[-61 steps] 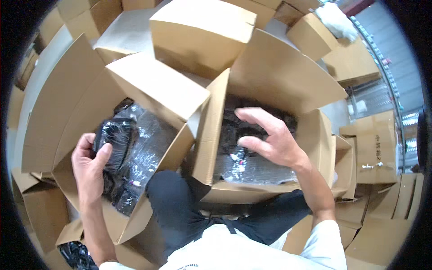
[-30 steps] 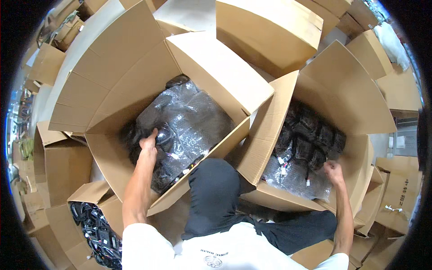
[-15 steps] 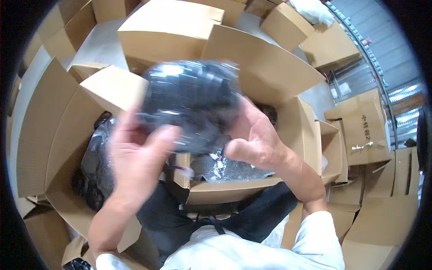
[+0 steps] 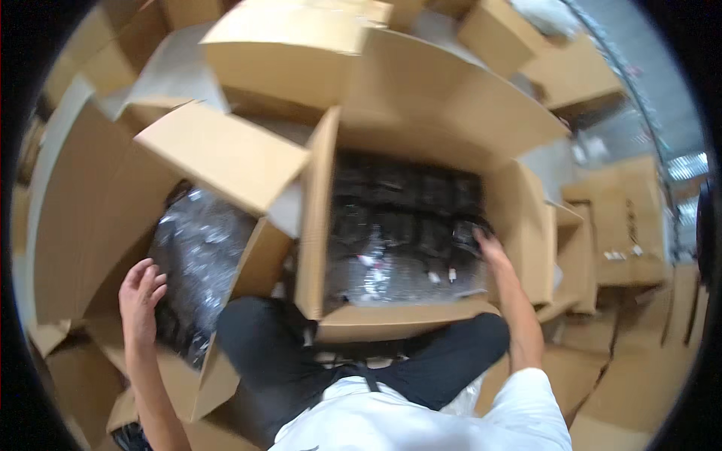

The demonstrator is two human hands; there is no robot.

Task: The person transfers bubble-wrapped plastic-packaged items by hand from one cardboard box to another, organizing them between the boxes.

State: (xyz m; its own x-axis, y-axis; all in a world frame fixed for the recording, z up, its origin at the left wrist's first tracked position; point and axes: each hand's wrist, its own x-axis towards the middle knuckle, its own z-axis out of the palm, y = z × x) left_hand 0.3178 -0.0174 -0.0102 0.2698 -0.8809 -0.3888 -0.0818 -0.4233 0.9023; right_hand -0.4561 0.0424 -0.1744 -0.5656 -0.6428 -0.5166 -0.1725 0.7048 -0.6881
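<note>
Closely against right grip (image 4: 490, 246): black pack (image 4: 466, 234)

The grey floor (image 4: 179, 66), showing beyond the left hand (image 4: 141, 297), carries open cartons: a left carton (image 4: 83, 218) beside that hand, containing crinkled clear plastic (image 4: 201, 252), and a right carton (image 4: 520, 207) around the right hand (image 4: 492, 246), containing black wrapped packs (image 4: 406, 184) mostly leftward of it.
</note>
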